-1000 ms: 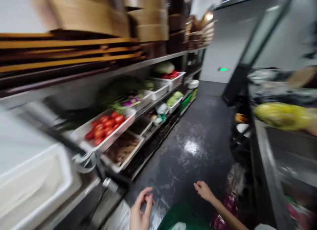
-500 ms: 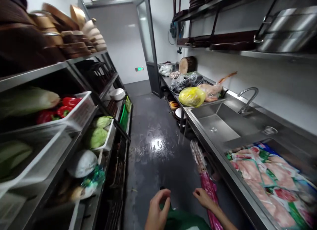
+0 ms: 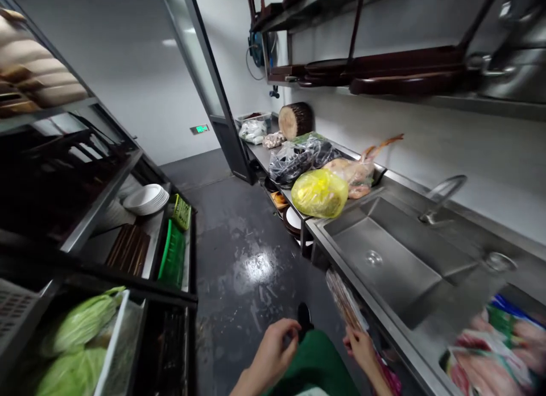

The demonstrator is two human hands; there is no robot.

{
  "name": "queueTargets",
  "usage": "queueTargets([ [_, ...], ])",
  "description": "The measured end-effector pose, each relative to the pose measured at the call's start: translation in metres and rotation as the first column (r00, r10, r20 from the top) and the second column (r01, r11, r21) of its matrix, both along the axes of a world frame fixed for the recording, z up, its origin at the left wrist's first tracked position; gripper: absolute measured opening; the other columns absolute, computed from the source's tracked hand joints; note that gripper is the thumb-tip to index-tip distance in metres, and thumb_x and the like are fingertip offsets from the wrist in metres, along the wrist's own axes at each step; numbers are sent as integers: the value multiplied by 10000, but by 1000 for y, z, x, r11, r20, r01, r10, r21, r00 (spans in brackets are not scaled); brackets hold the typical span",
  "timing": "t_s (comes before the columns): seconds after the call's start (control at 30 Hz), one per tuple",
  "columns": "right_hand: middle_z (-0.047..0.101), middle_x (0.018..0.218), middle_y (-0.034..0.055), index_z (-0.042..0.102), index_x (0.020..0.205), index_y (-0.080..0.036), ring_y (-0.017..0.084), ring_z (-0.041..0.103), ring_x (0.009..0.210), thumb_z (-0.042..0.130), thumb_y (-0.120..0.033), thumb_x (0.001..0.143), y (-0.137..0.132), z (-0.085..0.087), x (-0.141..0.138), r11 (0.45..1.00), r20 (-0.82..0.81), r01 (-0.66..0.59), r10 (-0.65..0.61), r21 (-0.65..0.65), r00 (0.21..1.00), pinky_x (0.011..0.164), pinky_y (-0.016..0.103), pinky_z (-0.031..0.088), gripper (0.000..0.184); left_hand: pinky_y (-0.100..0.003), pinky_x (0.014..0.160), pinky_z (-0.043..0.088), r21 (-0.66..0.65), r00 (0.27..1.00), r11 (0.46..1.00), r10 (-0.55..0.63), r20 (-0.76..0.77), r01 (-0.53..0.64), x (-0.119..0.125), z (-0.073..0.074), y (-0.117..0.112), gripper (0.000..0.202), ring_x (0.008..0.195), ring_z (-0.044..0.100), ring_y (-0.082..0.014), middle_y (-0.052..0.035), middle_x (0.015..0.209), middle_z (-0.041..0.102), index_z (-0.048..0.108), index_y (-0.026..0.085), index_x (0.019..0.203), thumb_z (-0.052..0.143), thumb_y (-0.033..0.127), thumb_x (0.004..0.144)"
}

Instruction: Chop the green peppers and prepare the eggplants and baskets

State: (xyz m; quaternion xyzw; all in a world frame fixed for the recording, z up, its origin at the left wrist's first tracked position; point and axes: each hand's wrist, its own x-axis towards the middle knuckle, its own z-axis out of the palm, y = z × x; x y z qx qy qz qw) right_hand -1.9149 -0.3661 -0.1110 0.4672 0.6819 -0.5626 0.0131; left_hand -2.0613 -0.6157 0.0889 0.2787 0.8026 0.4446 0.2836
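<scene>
Partly, the right hand [image 3: 362, 349] hides a bundle [image 3: 346, 298] (contact unclear).

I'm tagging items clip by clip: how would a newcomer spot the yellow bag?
Find the steel sink on the right. On the counter at its far end sits a rounded yellow bag. Its bright colour sets it apart from the dark bags behind and the pale pinkish meat beside it.
</scene>
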Motion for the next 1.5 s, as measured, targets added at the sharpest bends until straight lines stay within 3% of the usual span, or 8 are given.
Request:
queueTargets([
  [0.33, 657, 615, 62, 507, 616, -242, 184, 584, 613, 399, -710, 953, 86, 106, -376, 817, -225, -446, 542, 366, 810, 680, 296, 460, 587, -346, 889, 550, -16, 977, 978, 207, 46, -207, -222, 0, 86, 352, 997, 737, -255, -124, 1088, 802, 774, 167, 1118, 547, 387, 962],
  [0.53, 670, 706, 42, 580, 748, -229, 176, 611, 669, 474, -566, 987, 94, 100, -521, 860, -354, -333, 472, 388, 807, 698, 285, 479, 427, -358, 888, 563, -30, 992, 993, 119, 49, -117, -384, -26, 113, 360, 994, 738, -263, -135, 1095, 797, 771, 159, 1123, 529, 383, 978],
  [0.73, 719, 772, 88, 665, 931, -206, 224, 688, 656, 561, -784, 832, 126, 75, -613, 989, -336, -55, 99, 138, 937, 634, 325, 564, 596, -366, 854, 562, -46, 996, 995, -87, -21, 86, -560, -26, 142, 300, 918, 731, -259, -128, 1011, 794, 756, 149, 1094, 525, 270, 945],
  [0.93, 757, 842, 116, 698, 908, -218, 275, 725, 803, 561, -670, 927, 202, 102, -697, 924, -361, 171, -39, 342, 932, 785, 386, 588, 473, -363, 830, 561, -21, 953, 959, -283, -110, 283, -702, -22, 193, 298, 890, 726, -254, -117, 995, 784, 748, 174, 1101, 499, 223, 944],
  [1.07, 730, 1220, 170, 702, 1196, -193, 323, 688, 1134, 491, -527, 991, 272, 119, -769, 721, -361, 294, -65, 628, 930, 1038, 499, 541, 445, -363, 872, 568, -62, 927, 938, -348, -143, 342, -763, -33, 238, 278, 953, 735, -254, -127, 1046, 783, 742, 168, 1079, 514, 156, 921],
  [1.17, 398, 1625, 229, 569, 1472, -179, 431, 423, 1470, 542, -488, 976, 306, 112, -821, 568, -253, 264, -100, 780, 962, 1180, 665, 381, 585, -392, 961, 569, -92, 898, 915, -402, -177, 392, -798, -39, 269, 302, 1048, 722, -266, -134, 1125, 773, 742, 166, 1133, 537, 129, 914],
  [1.3, 176, 1679, 236, 539, 1494, -163, 450, 293, 1541, 526, -417, 988, 316, 92, -854, 547, -212, 275, -176, 791, 961, 1221, 682, 319, 566, -455, 1056, 556, -124, 826, 866, -500, -261, 485, -842, -45, 307, 385, 1159, 669, -290, -156, 1251, 724, 711, 166, 1271, 544, 117, 928],
  [1.5, 295, 1618, 178, 644, 1320, -193, 344, 405, 1508, 566, -427, 962, 306, 90, -840, 553, -258, 325, -199, 767, 946, 1238, 508, 401, 435, -672, 1187, 398, -336, 657, 770, -638, -401, 543, -907, -65, 370, 605, 1514, 418, -419, -219, 1565, 536, 565, 168, 1507, 641, 123, 909],
])
